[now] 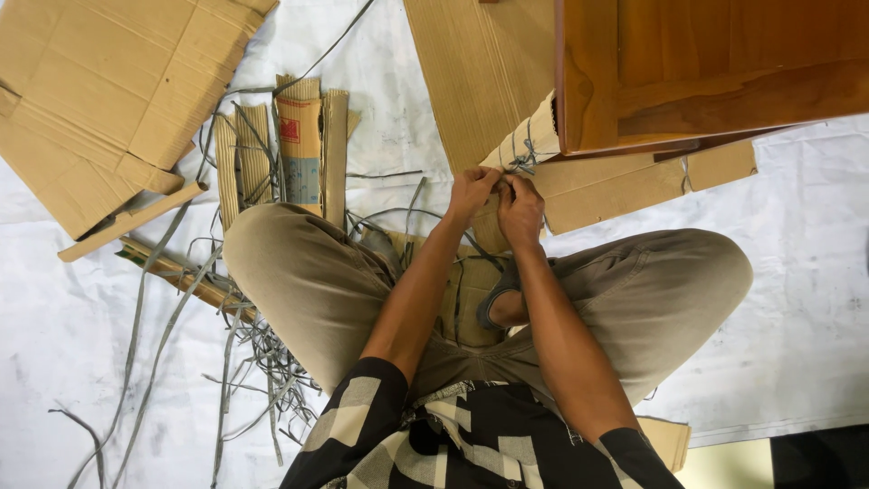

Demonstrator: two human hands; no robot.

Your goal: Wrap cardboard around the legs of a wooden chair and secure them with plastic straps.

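Grey strapping (522, 163) is knotted round a cardboard-wrapped corner (534, 136) of a wooden furniture piece (706, 63), just above your crossed legs. Your left hand (471, 192) and right hand (520, 210) sit side by side, touching, fingers pinched together right under that knot. Both look closed on the strap ends, though the fingertips hide the exact grip.

The wooden piece fills the upper right of the view, reddish-brown and glossy, its lower edge resting over a flat cardboard sheet (480, 72) that runs up toward the top of the view. A second cardboard strip (652, 181) lies under the furniture edge, reaching right, with a small strap loop on it near the far end.

You sit cross-legged on a white floor sheet (815, 272), khaki trousers, checked black-and-cream shirt.

To your left: a flattened cardboard box (109, 100) in the upper corner, tilted. Beside it, a bundle of folded corrugated pieces (299, 145), one with a printed red and blue panel, standing on edge behind your left knee. Loose grey strap offcuts (244, 362) lie tangled over the floor sheet along your left thigh, with long strands trailing off toward the lower left. A thin cardboard edge strip (172, 272) lies diagonal under them.
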